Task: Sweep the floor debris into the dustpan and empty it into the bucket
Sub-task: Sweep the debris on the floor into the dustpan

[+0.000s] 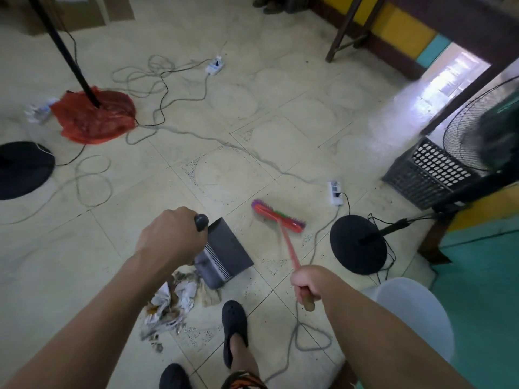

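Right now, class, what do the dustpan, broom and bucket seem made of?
The dustpan looks like matte grey moulded plastic, with a ribbed comb. The broom: probably plastic, pink head, bright synthetic-looking bristles. The bucket: seemingly plastic, pale, smooth, faintly translucent.

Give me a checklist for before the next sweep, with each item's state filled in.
1. Left hand grips the dustpan handle: ok.
2. Right hand grips the broom: ok.
3. Broom head at the debris: not ok; it is beyond the dustpan, away from the pile.
4. Dustpan mouth faces the debris: cannot tell.
5. Cable out of the sweep path: not ok; it lies on the floor right beside the broom.
6. Bucket close by: ok, probably; it stands just right of the right arm.
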Action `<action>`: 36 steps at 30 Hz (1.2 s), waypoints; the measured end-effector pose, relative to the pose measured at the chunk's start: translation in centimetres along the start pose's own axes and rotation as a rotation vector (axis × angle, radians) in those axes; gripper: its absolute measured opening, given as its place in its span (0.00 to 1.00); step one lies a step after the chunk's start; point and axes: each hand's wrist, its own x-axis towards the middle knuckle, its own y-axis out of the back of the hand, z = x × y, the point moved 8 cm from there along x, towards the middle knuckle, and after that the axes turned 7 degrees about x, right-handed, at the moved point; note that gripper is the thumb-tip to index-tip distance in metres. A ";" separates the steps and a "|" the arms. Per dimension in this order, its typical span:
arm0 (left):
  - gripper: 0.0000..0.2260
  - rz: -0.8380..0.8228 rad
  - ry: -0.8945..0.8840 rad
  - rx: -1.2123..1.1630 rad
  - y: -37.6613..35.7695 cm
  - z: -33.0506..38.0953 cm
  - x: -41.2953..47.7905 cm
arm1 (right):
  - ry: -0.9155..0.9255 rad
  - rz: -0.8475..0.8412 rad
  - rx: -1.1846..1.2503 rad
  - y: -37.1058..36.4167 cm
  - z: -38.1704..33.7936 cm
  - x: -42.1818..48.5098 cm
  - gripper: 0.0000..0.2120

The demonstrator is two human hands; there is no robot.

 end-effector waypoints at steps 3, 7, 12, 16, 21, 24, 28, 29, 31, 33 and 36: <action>0.16 0.017 -0.012 -0.012 0.5 -2.3 -2.2 | 0.020 -0.003 -0.092 -4.0 -1.2 -2.1 0.20; 0.17 0.012 -0.023 -0.003 0.9 -6.9 -5.1 | 0.031 -0.037 -0.209 -9.9 -1.9 -5.0 0.19; 0.17 0.028 -0.040 -0.001 2.0 -11.1 -7.7 | 0.081 -0.128 -0.188 -13.3 -2.7 -10.4 0.15; 0.17 0.027 -0.055 0.023 2.6 -12.5 -9.2 | 0.097 -0.284 -0.074 -11.4 -3.6 -13.8 0.18; 0.17 0.015 -0.072 0.062 2.8 -13.4 -10.4 | 0.062 -0.312 0.256 -7.3 -2.1 -14.3 0.14; 0.16 0.024 -0.048 0.077 2.5 -13.2 -10.2 | 0.055 -0.256 0.313 -5.0 -1.3 -14.1 0.13; 0.17 0.009 -0.008 0.054 1.8 -11.6 -8.8 | 0.128 -0.086 0.158 -2.6 -1.4 -11.0 0.09; 0.17 0.003 -0.002 0.044 1.6 -10.9 -8.3 | 0.144 -0.039 0.086 -2.1 -1.4 -10.3 0.08; 0.17 -0.006 0.004 0.030 1.3 -9.1 -7.4 | 0.189 0.068 0.027 -0.8 -1.4 -9.5 0.13; 0.17 -0.011 0.010 0.015 0.9 -6.7 -5.9 | 0.231 0.103 0.019 0.8 -1.3 -8.5 0.16; 0.17 -0.039 0.030 0.004 0.4 -2.4 -3.2 | 0.234 0.177 0.038 5.1 -0.5 -5.8 0.17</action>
